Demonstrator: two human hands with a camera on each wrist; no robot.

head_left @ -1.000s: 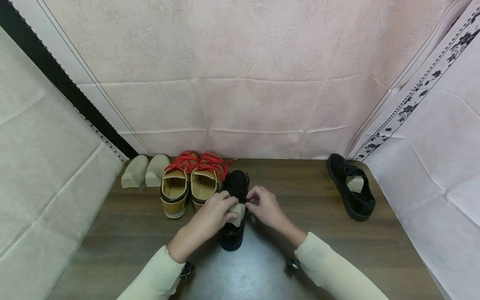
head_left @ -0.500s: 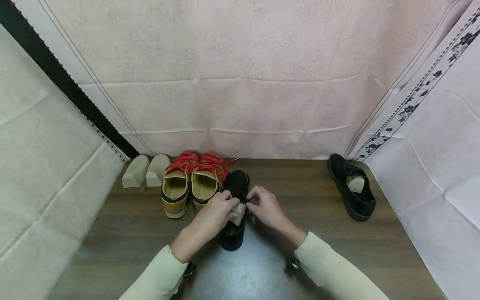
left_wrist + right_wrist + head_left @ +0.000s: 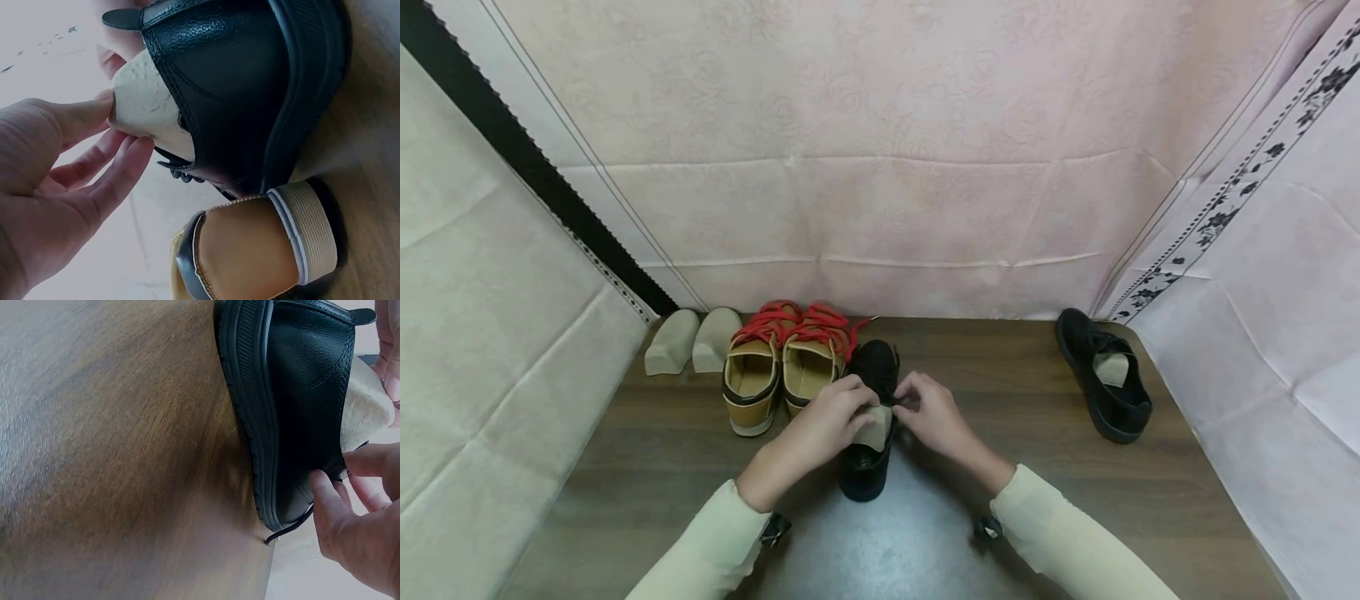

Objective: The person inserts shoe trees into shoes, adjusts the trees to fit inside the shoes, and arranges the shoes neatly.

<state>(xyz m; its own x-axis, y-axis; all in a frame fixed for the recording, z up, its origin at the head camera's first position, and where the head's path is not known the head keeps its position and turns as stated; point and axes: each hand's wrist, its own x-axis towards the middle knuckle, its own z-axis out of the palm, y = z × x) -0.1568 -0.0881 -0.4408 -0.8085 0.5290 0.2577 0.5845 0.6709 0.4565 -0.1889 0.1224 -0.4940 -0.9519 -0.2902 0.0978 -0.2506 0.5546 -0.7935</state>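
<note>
In the head view a black lace-up shoe (image 3: 865,475) stands on the floor between both hands, toe towards the wall. A beige molded shoe insert (image 3: 872,432) sits in its opening. My left hand (image 3: 835,417) pinches the insert's upper end between thumb and fingers; the left wrist view shows the thumb on the insert's edge (image 3: 140,100). With thumb and index finger, my right hand (image 3: 932,417) pinches the shoe's right edge by the laces. In the right wrist view a loose black lace (image 3: 290,531) hangs below those fingers (image 3: 328,500).
Two tan shoes (image 3: 748,408) with red laces (image 3: 823,325) stand close on the left. Two loose beige inserts (image 3: 670,343) lie beyond them. The other black shoe (image 3: 1101,375), with an insert inside, stands at the far right. Cloth-covered walls (image 3: 880,208) border the wooden floor (image 3: 992,358).
My left hand has shifted slightly, its fingers lifting a little, and more of the insert shows beside them. The right hand and the shoes stay where they were.
</note>
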